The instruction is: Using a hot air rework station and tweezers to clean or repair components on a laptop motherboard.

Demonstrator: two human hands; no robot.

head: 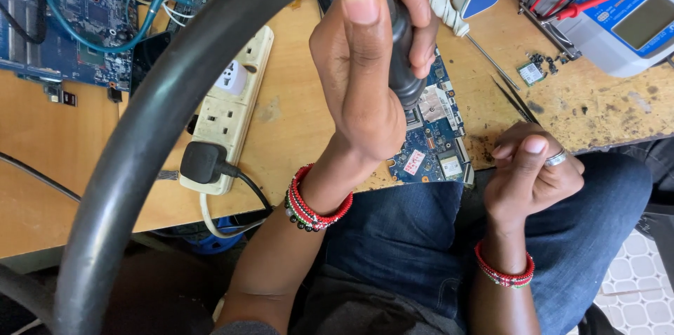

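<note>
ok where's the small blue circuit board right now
In the head view, the small blue circuit board lies at the wooden table's near edge, under the black-handled tool in the left hand, left of the tweezers.

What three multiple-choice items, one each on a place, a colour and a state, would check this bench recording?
1. Where does the blue circuit board under the black tool handle lie?
A. at the near table edge
B. on the floor
C. on the multimeter

2. What colour is the plug in the power strip?
A. white
B. black
C. red

3. How is the left hand?
A. flat on the table
B. open, empty
C. closed around the tool handle

Answers:
1 A, the board's corner reaches the table edge above the person's lap.
2 B, the plug and its cord are black.
3 C, the fingers wrap the handle, its tip down at the board; the right hand pinches the tweezers.
</note>
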